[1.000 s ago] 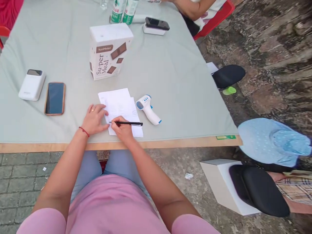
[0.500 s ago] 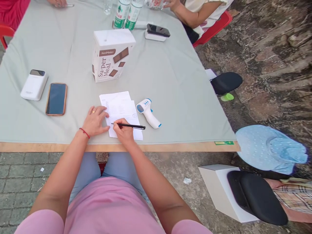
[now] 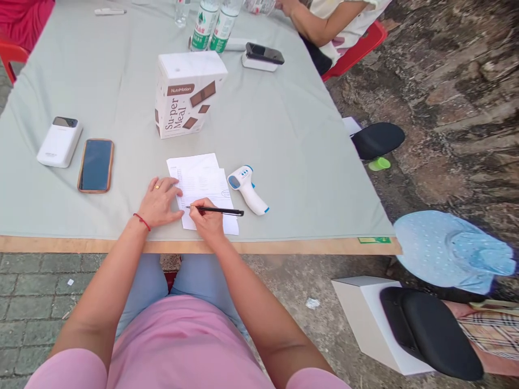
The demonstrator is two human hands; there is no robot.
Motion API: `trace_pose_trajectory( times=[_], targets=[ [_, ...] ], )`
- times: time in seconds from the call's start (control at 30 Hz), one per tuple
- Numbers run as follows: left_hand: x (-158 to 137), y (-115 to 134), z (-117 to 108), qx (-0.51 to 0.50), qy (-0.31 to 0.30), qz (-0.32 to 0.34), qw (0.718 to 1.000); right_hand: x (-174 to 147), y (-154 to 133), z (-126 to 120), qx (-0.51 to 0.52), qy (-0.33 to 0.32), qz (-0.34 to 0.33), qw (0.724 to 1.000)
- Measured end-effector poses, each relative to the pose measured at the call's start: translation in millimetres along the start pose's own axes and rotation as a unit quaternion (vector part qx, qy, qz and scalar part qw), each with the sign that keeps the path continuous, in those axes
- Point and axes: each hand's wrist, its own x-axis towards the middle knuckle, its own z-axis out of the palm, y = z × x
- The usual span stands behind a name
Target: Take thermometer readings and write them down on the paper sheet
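My right hand (image 3: pixel 207 220) grips a black pen (image 3: pixel 221 210), its tip down on the left part of the printed papers (image 3: pixel 203 175). Fingers apart, my left hand (image 3: pixel 160 202) rests on the papers' left edge and the tablecloth. Two sheets overlap, with a small oval mark at the right side of the upper one. Just right of them lies a white and blue infrared thermometer (image 3: pixel 248 189). A phone in a brown case (image 3: pixel 95 165) lies face up to the left of my left hand.
Beyond the papers stands a white NutriMotion box (image 3: pixel 190 94). A white power bank (image 3: pixel 60 141) is at the left. Water bottles (image 3: pixel 213 27), a dark device on a white base (image 3: pixel 263 56) and a white pen (image 3: pixel 110 11) lie farther back. Another person's arm (image 3: pixel 320 24) shows at the far right.
The other person's hand at the far left has left the view, and the white pen there now lies alone. My hands hold nearly the same pose; the whole view has shifted slightly.
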Motion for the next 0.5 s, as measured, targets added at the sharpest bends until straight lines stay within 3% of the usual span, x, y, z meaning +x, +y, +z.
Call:
trace_pose_trajectory(
  times=[0.27, 0.43, 0.5],
  targets=[
    [-0.9, 1.4, -1.5, 0.001, -0.002, -0.003, 1.0, -1.9, 4.7, 0.8, -0.044, -0.003, -0.036, 0.998],
    [-1.5, 1.2, -5.3, 0.003, -0.006, -0.01, 1.0, 0.7, 7.8, -10.8, -0.12, 0.084, -0.143, 0.979],
    [-1.6, 0.7, -6.2, 0.002, -0.009, -0.011, 1.0, 13.0, 9.8, -18.2, -0.202, 0.062, -0.191, 0.959]
  ],
)
